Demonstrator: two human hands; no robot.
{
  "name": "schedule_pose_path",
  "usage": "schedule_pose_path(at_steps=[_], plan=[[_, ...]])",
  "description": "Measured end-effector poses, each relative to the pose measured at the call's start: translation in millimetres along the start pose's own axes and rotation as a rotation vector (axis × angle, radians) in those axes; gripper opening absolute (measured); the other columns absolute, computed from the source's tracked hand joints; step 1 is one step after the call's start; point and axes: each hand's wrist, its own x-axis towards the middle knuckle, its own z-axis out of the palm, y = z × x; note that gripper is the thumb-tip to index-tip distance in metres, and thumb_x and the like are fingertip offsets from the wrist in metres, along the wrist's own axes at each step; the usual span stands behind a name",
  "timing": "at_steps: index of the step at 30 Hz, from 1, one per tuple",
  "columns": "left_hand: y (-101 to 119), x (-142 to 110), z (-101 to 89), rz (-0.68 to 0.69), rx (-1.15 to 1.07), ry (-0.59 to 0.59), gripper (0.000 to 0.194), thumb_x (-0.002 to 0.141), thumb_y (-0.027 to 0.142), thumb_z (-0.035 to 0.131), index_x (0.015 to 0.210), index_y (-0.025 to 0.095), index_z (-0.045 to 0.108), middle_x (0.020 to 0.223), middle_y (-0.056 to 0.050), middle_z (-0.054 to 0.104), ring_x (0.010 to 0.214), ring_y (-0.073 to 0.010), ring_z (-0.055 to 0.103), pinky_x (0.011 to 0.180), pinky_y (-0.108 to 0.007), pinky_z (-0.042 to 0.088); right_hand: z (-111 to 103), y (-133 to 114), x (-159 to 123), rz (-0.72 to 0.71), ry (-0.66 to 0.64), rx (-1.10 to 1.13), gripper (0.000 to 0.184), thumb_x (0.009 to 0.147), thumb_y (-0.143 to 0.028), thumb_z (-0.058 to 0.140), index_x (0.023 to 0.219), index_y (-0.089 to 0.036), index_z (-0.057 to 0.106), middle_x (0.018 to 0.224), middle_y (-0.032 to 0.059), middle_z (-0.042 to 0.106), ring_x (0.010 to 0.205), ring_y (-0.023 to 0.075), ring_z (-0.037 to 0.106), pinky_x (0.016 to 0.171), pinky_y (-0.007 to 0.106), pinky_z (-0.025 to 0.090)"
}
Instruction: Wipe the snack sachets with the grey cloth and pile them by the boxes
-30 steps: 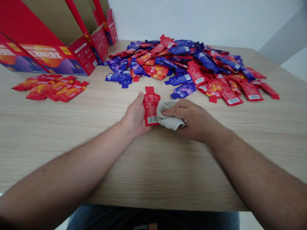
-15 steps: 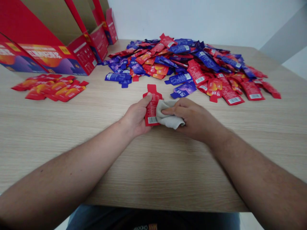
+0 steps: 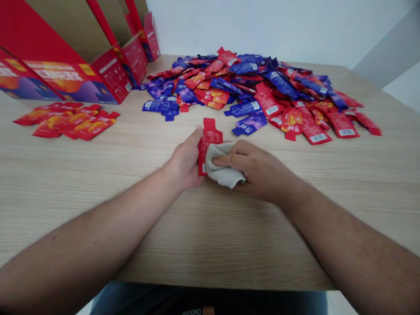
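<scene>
My left hand (image 3: 187,159) holds a red sachet (image 3: 210,136) by its left edge, its printed side with the barcode facing up and its narrow tab pointing away from me. The fingers behind the sachet are hidden. In my right hand (image 3: 252,168) is a bunched grey cloth (image 3: 223,164), pressed against the sachet's lower right part and covering most of the barcode. Beyond my hands lies a heap of red and blue sachets (image 3: 244,108). A smaller group of red sachets (image 3: 78,120) rests at the left, overlapping one another.
Open red cardboard boxes (image 3: 111,76) with brown insides stand at the back left. A white wall (image 3: 262,26) rises behind the wooden table (image 3: 229,236). The table's front edge is close to my lap.
The cloth in my right hand has moved a little left and down across the sachet, covering more of it. My left thumb has shifted from the sachet's face to its left edge.
</scene>
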Motion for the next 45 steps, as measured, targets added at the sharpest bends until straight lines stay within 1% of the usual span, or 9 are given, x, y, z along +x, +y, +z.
schedule_pose_path(at_steps=[2, 7, 12, 17, 21, 26, 32, 40, 45], plan=[[-3.6, -6.1, 3.8, -0.009, 0.036, -0.012, 0.059, 0.115, 0.056, 0.033, 0.108, 0.016, 0.076, 0.093, -0.012, 0.082, 0.091, -0.0268, 0.081, 0.081, -0.037, 0.066, 0.5, -2.2, 0.6, -0.004, 0.0, -0.003, 0.044, 0.09, -0.023, 0.076, 0.133, -0.021, 0.078, 0.112, 0.0109, 0.071, 0.097, 0.0255, 0.066, 0.083, 0.038, 0.056], [-11.3, -14.8, 6.0, -0.068, 0.143, -0.073, 0.064, 0.115, 0.058, 0.028, 0.128, 0.017, 0.075, 0.093, -0.012, 0.083, 0.078, -0.0268, 0.079, 0.072, -0.039, 0.065, -1.5, -1.3, 0.8, 0.183, 0.251, -0.127, 0.045, 0.087, -0.021, 0.074, 0.131, -0.022, 0.078, 0.107, 0.0111, 0.072, 0.1, 0.0309, 0.067, 0.087, 0.045, 0.056], [-14.6, -11.5, 2.2, -0.038, 0.087, -0.047, 0.062, 0.114, 0.06, 0.035, 0.129, 0.015, 0.075, 0.086, -0.011, 0.082, 0.069, -0.023, 0.077, 0.066, -0.032, 0.063, 0.2, -9.0, 1.0, 0.037, 0.106, -0.041, 0.046, 0.088, -0.022, 0.074, 0.134, -0.02, 0.078, 0.11, 0.0115, 0.071, 0.097, 0.0274, 0.067, 0.083, 0.04, 0.056], [-13.1, -11.2, 0.4, -0.074, 0.124, -0.102, 0.069, 0.113, 0.065, 0.03, 0.127, 0.014, 0.076, 0.084, -0.013, 0.081, 0.064, -0.025, 0.076, 0.06, -0.035, 0.062, -1.5, -7.8, 1.2, 0.174, 0.204, -0.093, 0.045, 0.087, -0.024, 0.075, 0.133, -0.022, 0.078, 0.108, 0.0115, 0.073, 0.102, 0.0309, 0.067, 0.089, 0.044, 0.056], [-14.1, -11.8, 1.9, -0.031, 0.084, -0.032, 0.063, 0.113, 0.063, 0.039, 0.127, 0.013, 0.076, 0.088, -0.013, 0.082, 0.074, -0.0247, 0.079, 0.071, -0.034, 0.065, -2.3, -12.4, 1.1, 0.053, 0.039, -0.003, 0.043, 0.09, -0.026, 0.074, 0.133, -0.023, 0.078, 0.11, 0.0098, 0.07, 0.099, 0.0278, 0.068, 0.086, 0.041, 0.056], [-12.0, -10.6, 4.2, -0.06, 0.122, -0.036, 0.061, 0.114, 0.057, 0.034, 0.128, 0.014, 0.075, 0.088, -0.013, 0.082, 0.071, -0.0259, 0.078, 0.069, -0.038, 0.065, -1.3, -9.4, 1.0, 0.174, 0.179, -0.105, 0.045, 0.087, -0.024, 0.077, 0.132, -0.021, 0.079, 0.107, 0.0119, 0.07, 0.1, 0.0296, 0.066, 0.087, 0.042, 0.056], [-6.5, -9.2, 6.7, -0.1, 0.07, 0.089, 0.06, 0.112, 0.055, 0.034, 0.126, 0.014, 0.076, 0.089, -0.012, 0.082, 0.087, -0.0302, 0.081, 0.079, -0.042, 0.066, 0.5, -30.8, -0.9, -0.007, -0.085, 0.012, 0.043, 0.09, -0.022, 0.08, 0.133, -0.026, 0.079, 0.112, 0.0081, 0.07, 0.094, 0.0235, 0.066, 0.085, 0.037, 0.056], [-4.4, -10.3, 7.6, -0.087, 0.087, 0.103, 0.063, 0.113, 0.056, 0.032, 0.121, 0.012, 0.076, 0.083, -0.013, 0.079, 0.074, -0.0271, 0.077, 0.073, -0.039, 0.064, -12.6, -26.2, -0.3, -0.011, -0.221, 0.051, 0.042, 0.084, -0.018, 0.083, 0.125, -0.03, 0.083, 0.115, 0.0062, 0.072, 0.095, 0.0231, 0.068, 0.083, 0.035, 0.055], [-8.8, -12.8, 8.5, -0.062, 0.126, 0.032, 0.057, 0.114, 0.054, 0.034, 0.124, 0.015, 0.075, 0.091, -0.014, 0.082, 0.073, -0.0263, 0.078, 0.069, -0.039, 0.065, -9.1, -8.6, 0.3, 0.072, 0.02, -0.049, 0.044, 0.087, -0.023, 0.079, 0.131, -0.025, 0.081, 0.11, 0.0096, 0.07, 0.096, 0.0262, 0.066, 0.084, 0.039, 0.055]])
